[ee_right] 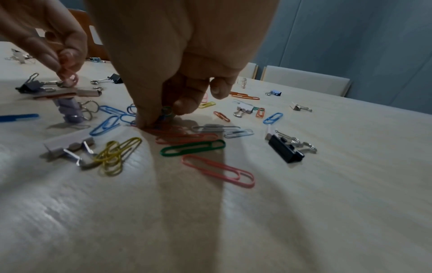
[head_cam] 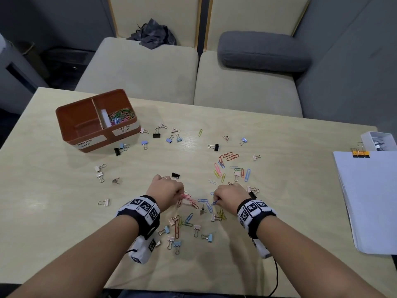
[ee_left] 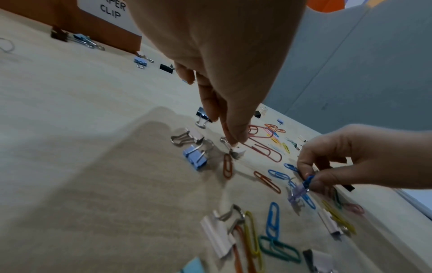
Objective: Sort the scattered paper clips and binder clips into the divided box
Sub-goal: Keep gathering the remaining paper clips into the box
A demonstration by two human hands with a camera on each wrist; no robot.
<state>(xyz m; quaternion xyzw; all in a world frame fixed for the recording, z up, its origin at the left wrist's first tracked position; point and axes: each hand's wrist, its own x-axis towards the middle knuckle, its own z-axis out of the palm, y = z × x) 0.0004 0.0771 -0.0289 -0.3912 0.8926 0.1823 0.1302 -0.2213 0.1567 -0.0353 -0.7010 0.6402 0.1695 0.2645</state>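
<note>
Both hands low over the near-centre scatter on the surface (head_cam: 64, 222); left hand (head_cam: 166, 189) has its fingertips curled into a pinch on a pink paper clip (head_cam: 185, 196); right hand (head_cam: 231, 196) pinches a blue paper clip (head_cam: 214, 202), fingers curled, other fingers tucked; whether either grip carries more clips in the palm, cannot tell. Divided box (head_cam: 71, 134) sits far left, well apart from both hands; its right compartment, labelled paper clip, already holds a coloured heap (head_cam: 122, 117); the left one, labelled binder clip, looks bare. Binder clips (head_cam: 174, 240) lie mixed among the loose paper clips (head_cam: 231, 157) all round the hands. Risks, as judged: thin wire in a fingertip pinch may slip on the long carry to the box; overlapped clips may hook together, dragging a neighbour or a binder clip along into the wrong compartment; wrist units riding low may sweep clips toward the near edge.
</note>
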